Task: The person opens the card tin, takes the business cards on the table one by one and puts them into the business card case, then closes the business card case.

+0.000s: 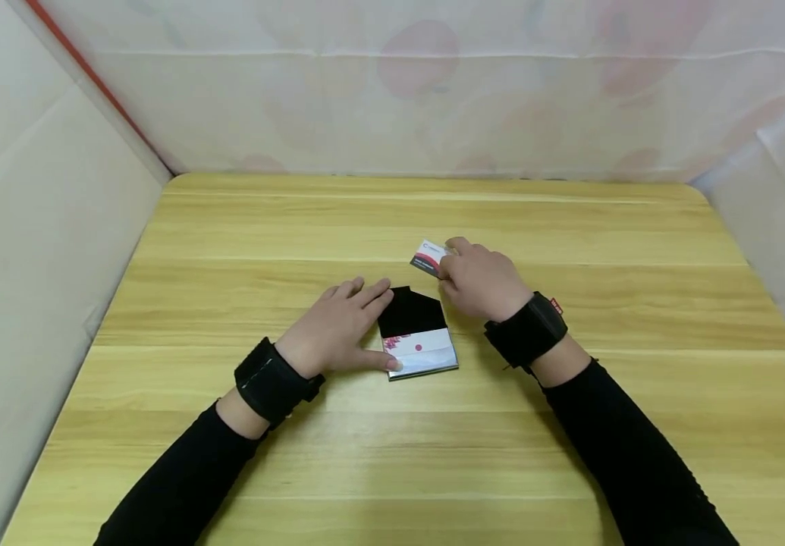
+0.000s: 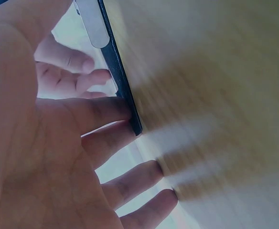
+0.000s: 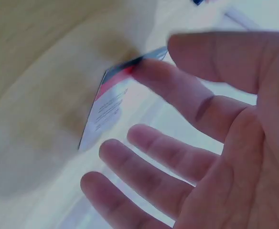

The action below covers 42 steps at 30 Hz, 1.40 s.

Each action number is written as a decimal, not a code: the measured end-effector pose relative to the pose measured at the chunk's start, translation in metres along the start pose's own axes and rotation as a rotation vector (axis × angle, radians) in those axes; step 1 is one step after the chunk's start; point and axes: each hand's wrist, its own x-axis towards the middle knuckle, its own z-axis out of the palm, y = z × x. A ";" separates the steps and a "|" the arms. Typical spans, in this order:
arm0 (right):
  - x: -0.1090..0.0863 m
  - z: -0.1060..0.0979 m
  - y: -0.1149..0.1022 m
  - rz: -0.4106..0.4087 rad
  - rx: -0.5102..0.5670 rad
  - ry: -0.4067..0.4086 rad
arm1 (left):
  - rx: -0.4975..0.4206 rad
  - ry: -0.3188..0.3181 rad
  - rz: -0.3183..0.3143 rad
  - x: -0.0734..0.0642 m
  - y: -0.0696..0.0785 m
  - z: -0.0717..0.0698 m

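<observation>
A card case (image 1: 414,312) lies unfolded on the table, its black lid laid back and its lower part white with pink flowers. My left hand (image 1: 327,327) rests on its left side, thumb on the lower part and fingertips at the lid. The case's dark edge (image 2: 123,81) runs along the fingers in the left wrist view. Beyond the case is a business card (image 1: 426,258), white, red and dark grey. With the index finger my right hand (image 1: 486,280) touches this card; in the right wrist view the thumb stands apart and the other fingers are loosely extended.
The wooden table (image 1: 228,455) has rounded far corners. A pale curtain (image 1: 337,114) with faint pink shapes hangs behind it, and white sheets (image 1: 44,189) hang at both sides. Black straps (image 1: 529,330) circle both wrists.
</observation>
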 end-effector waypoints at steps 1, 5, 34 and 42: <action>0.001 0.000 0.001 0.003 0.002 0.000 | 0.000 -0.003 -0.005 -0.001 -0.001 0.000; 0.004 0.003 0.004 0.014 0.010 -0.024 | -0.003 -0.011 -0.008 -0.003 -0.002 0.001; 0.013 0.007 0.016 0.055 0.286 -0.093 | -0.020 -0.004 0.003 -0.002 -0.003 0.002; 0.013 0.006 0.020 0.084 0.327 -0.132 | -0.016 -0.009 -0.001 -0.003 -0.003 0.001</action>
